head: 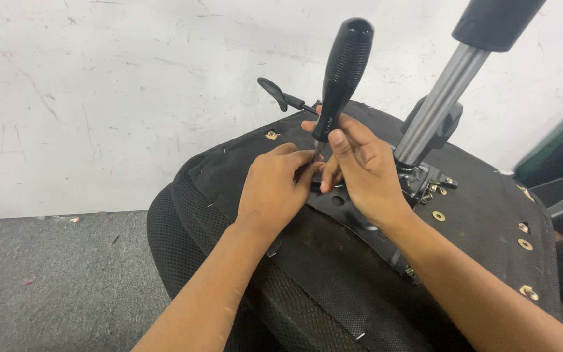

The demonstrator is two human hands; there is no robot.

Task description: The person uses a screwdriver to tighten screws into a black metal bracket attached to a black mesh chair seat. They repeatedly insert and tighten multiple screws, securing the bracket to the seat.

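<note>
Fingers of the right hand (360,166) clamp an upright black screwdriver (342,72) near the seat underside's (477,215) far edge; left hand (275,186) fingertips pinch together at its tip.

Materials on the upturned chair: mostly matt black, with bright metal in places.

The screwdriver (342,75) handle is black ribbed plastic with a dull sheen. The seat (281,287) is covered in black mesh cloth at the edge and flat matt fabric on its underside. The bracket (360,225) is smooth, slightly glossy black metal. The post (439,104) is polished silvery metal, the lever (275,91) smooth black plastic, the washers (524,244) brassy. The wall (99,98) is scuffed white, the floor (47,280) rough grey carpet.
</note>
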